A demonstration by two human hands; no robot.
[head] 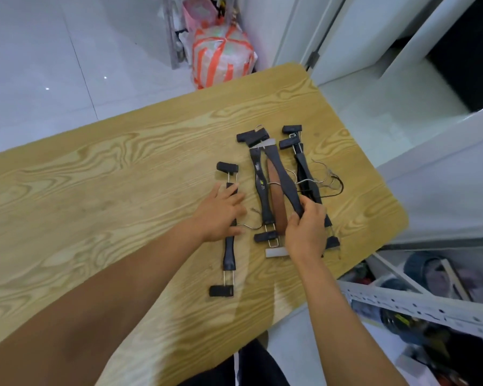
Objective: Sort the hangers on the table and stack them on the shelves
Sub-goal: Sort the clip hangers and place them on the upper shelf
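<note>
Several black clip hangers and one brown wooden hanger lie in a loose pile on the right part of the wooden table. One black hanger lies apart, left of the pile. My left hand rests flat on its middle with fingers spread. My right hand grips the near end of a black hanger that slants across the pile. Further black hangers and tangled wire hooks lie to the right.
A white metal shelf unit with cluttered items stands at the lower right, beside the table. White cabinet doors are behind the table. A striped orange and white bag sits on the tiled floor at the back.
</note>
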